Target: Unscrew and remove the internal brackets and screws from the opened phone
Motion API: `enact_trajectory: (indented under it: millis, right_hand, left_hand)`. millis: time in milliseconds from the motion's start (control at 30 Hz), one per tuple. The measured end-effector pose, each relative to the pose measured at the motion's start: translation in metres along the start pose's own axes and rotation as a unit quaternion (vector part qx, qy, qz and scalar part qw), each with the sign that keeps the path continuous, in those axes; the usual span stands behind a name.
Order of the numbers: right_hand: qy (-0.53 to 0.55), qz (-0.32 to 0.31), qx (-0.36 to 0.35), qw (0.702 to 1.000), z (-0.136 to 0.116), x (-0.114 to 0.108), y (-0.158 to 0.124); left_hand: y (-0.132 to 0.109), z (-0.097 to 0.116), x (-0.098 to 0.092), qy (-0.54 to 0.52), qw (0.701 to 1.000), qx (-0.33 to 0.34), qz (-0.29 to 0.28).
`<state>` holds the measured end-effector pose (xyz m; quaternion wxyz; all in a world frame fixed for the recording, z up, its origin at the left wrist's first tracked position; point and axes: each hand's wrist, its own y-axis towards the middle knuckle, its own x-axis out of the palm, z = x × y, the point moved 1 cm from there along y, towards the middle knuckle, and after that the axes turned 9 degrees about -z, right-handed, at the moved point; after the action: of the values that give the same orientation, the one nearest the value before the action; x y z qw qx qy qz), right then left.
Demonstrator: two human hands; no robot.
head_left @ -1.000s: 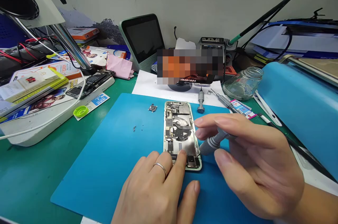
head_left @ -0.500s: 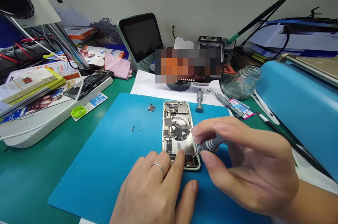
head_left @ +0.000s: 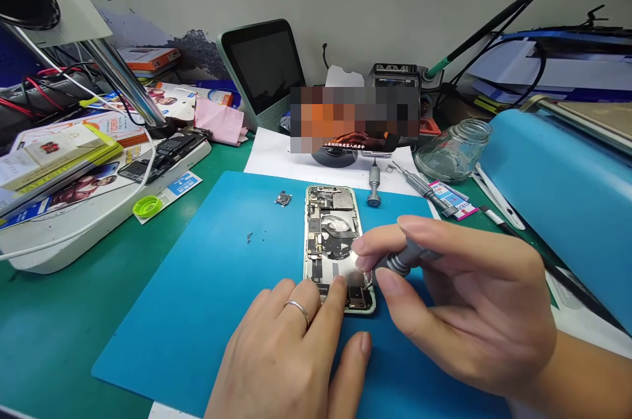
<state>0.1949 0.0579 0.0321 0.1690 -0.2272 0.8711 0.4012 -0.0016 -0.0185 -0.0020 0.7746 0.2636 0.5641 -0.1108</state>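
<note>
An opened phone (head_left: 340,259) lies on a blue mat (head_left: 187,313), its inner parts exposed. My left hand (head_left: 291,346), a ring on one finger, lies flat with its fingers stretched out; the fingertips press on the phone's lower left part. In my right hand (head_left: 464,300) is a small grey screwdriver (head_left: 399,262), pinched between thumb and fingers. Its tip meets the phone's lower right edge, near a dark module (head_left: 356,297). Left of the phone lie a small metal part (head_left: 283,198) and several tiny screws (head_left: 249,237).
Behind the phone stand another small screwdriver (head_left: 374,185) and a glass jar (head_left: 454,150) lying tilted. Further screwdrivers (head_left: 429,190) and white tweezers (head_left: 498,198) lie at right. A screen device (head_left: 264,70) is at the back. A metal stand pole (head_left: 126,86) and boxes (head_left: 64,155) crowd the left.
The screwdriver handle has tilted a little more upright and my right fingers have shifted slightly around it. My left hand stays on the phone. The view has moved slightly.
</note>
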Motion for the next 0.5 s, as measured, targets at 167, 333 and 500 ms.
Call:
enact_trajectory:
  millis: [167, 333, 500]
  right_hand:
    - [0.032, 0.024, 0.023, 0.999, -0.0028, -0.0002, 0.0019]
    - [0.044, 0.021, 0.014, 0.999, -0.0019, -0.0014, 0.005]
    - [0.029, 0.021, 0.02, 0.999, -0.0021, -0.0016, 0.006]
  left_hand:
    - [0.0004, 0.0004, -0.0013, -0.006, 1.0, -0.013, -0.009]
    - [0.0017, 0.0037, -0.0013, -0.032, 0.998, -0.048, 0.001]
    - [0.0016, 0.0009, -0.0038, -0.014, 1.0, -0.003, -0.01]
